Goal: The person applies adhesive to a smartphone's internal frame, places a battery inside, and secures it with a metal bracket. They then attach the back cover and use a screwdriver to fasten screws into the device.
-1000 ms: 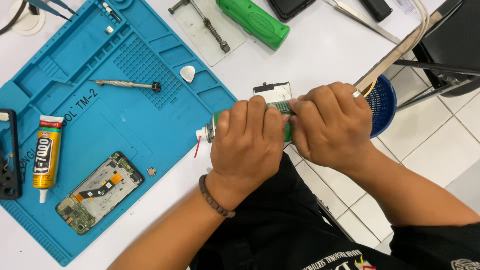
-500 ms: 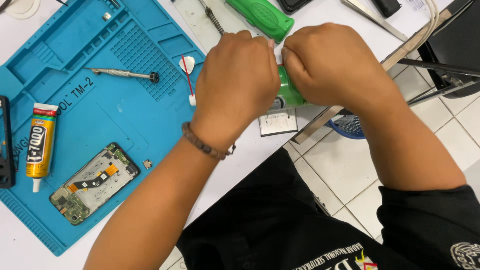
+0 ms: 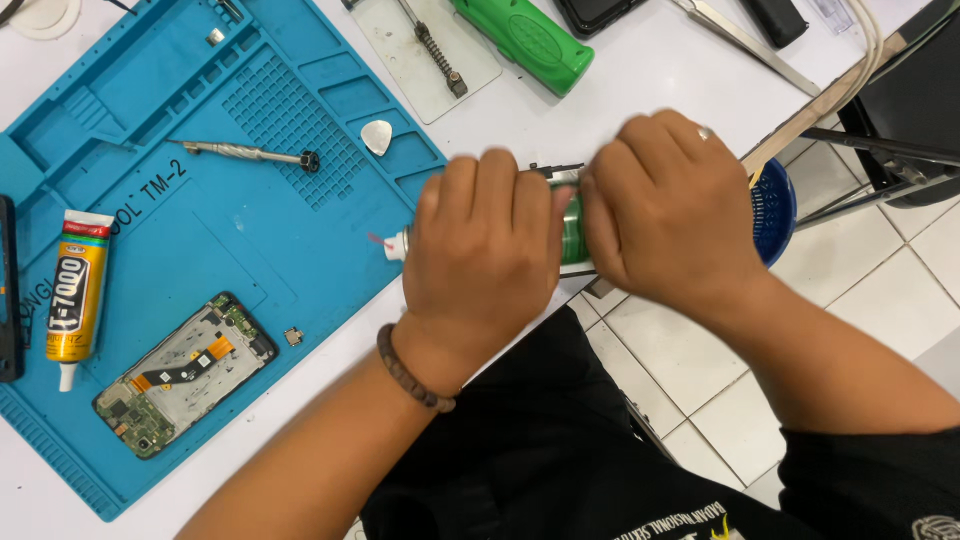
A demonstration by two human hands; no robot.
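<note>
Gripping a small green can (image 3: 572, 232) at the bench's near edge, both hands now lowered from half a second ago: left hand (image 3: 487, 250) and right hand (image 3: 665, 215) fingers clamped around it, nozzle pointing toward the blue mat (image 3: 150, 250).

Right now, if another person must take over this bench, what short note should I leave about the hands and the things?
Left hand and right hand: both closed around one small green can, lying sideways over the table edge; its white nozzle points at the blue mat.
On the mat: opened phone, glue tube, small screwdriver, white pick.
Behind: green tool.
Done: phone already open, its inside showing.
Left: phone not closed; glue tube has its cap on.
</note>
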